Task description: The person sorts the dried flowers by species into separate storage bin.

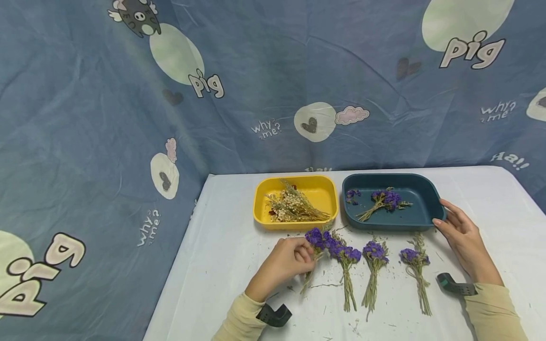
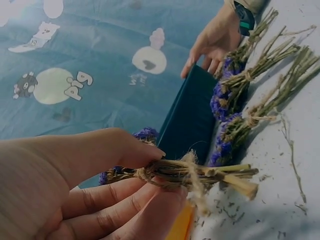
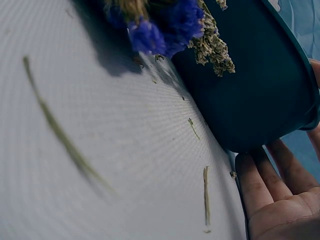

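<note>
One twine-tied bunch of dried purple flowers [image 1: 315,239] is pinched at its stems between the thumb and fingers of the left hand [image 1: 286,259], over the white surface [image 1: 209,255], just off the near right corner of a yellow round-cornered tray [image 1: 321,192]. Three similar purple bunches [image 1: 375,251] lie in a row to its right. The right hand [image 1: 466,237] grips the right end of a dark teal round-cornered tray [image 1: 420,206], where another purple bunch [image 1: 386,199] lies. Dried cream flowers [image 1: 294,206] fill part of the yellow one. Both trays stand along the surface's far edge.
</note>
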A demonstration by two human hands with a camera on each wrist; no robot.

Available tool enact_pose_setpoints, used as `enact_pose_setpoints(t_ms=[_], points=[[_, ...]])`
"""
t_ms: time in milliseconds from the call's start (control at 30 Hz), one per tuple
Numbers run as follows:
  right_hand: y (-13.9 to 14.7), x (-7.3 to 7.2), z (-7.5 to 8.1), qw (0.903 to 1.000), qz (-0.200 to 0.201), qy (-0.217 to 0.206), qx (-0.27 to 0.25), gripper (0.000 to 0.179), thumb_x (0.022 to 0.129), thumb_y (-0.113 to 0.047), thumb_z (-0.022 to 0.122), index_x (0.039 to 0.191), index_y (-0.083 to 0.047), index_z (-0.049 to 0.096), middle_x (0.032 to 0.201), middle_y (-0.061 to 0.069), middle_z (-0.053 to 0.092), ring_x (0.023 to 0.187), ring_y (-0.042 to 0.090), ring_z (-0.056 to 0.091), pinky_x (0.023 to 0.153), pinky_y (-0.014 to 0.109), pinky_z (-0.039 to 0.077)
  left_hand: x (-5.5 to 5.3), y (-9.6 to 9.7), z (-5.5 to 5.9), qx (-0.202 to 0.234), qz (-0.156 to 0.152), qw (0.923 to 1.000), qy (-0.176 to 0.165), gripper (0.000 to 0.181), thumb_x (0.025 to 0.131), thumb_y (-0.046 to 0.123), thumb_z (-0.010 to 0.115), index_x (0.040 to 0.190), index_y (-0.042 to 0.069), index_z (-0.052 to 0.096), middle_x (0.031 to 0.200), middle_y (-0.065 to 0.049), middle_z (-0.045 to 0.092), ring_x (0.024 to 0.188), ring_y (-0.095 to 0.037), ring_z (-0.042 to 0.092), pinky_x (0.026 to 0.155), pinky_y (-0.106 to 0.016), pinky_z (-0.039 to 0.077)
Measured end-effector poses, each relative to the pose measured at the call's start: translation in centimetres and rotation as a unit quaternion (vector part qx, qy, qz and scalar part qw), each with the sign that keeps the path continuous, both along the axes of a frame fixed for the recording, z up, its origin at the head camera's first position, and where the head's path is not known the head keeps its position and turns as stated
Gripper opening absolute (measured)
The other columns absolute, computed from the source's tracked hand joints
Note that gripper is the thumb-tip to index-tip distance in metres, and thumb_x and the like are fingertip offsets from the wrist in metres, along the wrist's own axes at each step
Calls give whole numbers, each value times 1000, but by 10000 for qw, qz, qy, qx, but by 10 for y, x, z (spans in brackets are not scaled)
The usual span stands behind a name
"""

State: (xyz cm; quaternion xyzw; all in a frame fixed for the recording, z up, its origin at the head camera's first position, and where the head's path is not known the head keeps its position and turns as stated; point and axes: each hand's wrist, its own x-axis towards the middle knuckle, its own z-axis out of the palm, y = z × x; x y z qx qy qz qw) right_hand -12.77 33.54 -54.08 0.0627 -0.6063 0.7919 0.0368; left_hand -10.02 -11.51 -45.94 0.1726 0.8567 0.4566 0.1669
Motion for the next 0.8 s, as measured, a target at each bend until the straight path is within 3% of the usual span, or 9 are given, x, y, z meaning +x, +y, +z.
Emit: enact_pose_setpoints(t_ms=[367,800], points=[[-1,0,1,10000,12,-28,-42,66,102,10,51,162,-12,34,138,-9,52,123,-5,61,97,9,52,-13,10,3,220,-9,9997,112,13,86,7,81,96,6,73,80,-2,73,65,-6,65,65,-19,58],[-1,0,2,9999,-32,-93,42,67,102,10,52,162,-12,33,139,-9,49,124,-7,59,99,7,50,-29,23,7,255,-49,9997,4,16,90,12,80,104,7,74,84,-2,74,62,-16,70,61,-23,59]])
